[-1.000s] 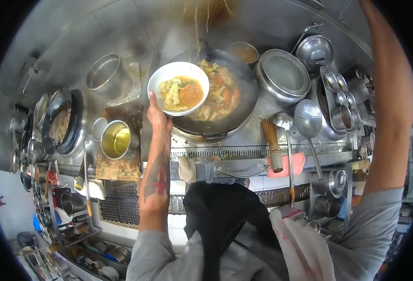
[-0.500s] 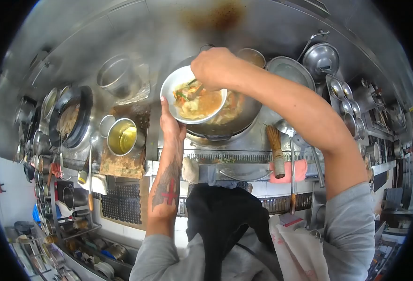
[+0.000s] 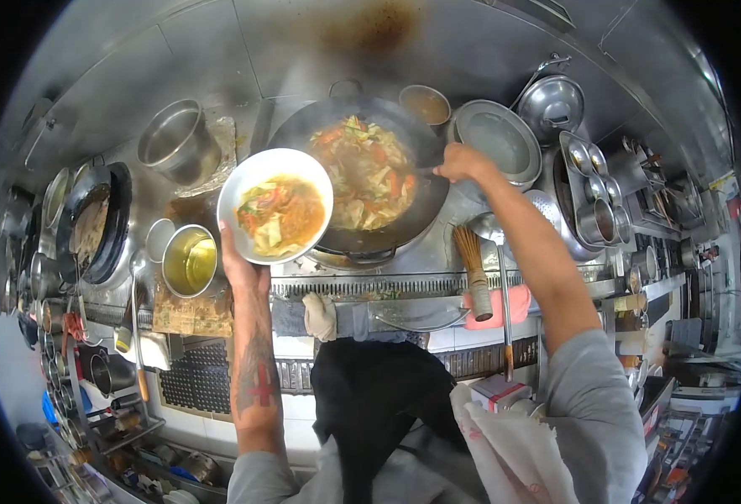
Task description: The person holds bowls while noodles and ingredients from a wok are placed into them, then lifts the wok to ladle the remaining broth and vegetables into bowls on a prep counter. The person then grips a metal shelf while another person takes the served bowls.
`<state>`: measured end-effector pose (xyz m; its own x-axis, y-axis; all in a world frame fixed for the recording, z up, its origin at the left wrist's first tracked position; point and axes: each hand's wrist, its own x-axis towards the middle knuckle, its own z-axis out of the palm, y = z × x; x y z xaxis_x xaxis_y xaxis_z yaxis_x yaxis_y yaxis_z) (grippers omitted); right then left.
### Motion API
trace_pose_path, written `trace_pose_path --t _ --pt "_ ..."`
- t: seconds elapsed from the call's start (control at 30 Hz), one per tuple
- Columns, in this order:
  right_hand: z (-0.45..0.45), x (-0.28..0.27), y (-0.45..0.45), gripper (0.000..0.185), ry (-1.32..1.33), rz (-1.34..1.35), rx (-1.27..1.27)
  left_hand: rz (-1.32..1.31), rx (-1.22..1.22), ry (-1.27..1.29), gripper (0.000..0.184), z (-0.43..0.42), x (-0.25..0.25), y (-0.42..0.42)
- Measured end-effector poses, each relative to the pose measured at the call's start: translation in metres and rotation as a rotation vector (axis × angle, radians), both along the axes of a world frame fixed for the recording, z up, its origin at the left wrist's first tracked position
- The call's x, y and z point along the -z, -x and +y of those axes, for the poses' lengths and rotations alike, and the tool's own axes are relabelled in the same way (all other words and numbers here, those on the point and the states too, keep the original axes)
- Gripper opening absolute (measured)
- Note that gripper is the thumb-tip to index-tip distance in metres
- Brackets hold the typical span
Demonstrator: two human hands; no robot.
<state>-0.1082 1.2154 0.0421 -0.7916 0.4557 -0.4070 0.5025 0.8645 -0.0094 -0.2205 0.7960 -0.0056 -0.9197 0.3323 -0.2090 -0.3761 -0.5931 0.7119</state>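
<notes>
tan brush (image 3: 473,273) — pink cloth (image 3: 518,303)

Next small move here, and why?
Probably have the right hand scoop more vegetables from the wok: it seems to grip a utensil handle there, plenty lies inside, and the left hand holds the white bowl close by, not filled to its rim.

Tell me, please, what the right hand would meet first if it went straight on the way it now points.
The right hand would probably meet the right side of the wok first, with the food beyond; the hand's height is unclear, so it might pass over.
</notes>
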Motion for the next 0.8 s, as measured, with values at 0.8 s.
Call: trace_pose_path --t 0.8 --pt "-0.065 -0.245 -0.030 0.035 0.195 0.625 -0.050 -0.001 0.008 -0.092 0.064 0.048 0.029 0.026"
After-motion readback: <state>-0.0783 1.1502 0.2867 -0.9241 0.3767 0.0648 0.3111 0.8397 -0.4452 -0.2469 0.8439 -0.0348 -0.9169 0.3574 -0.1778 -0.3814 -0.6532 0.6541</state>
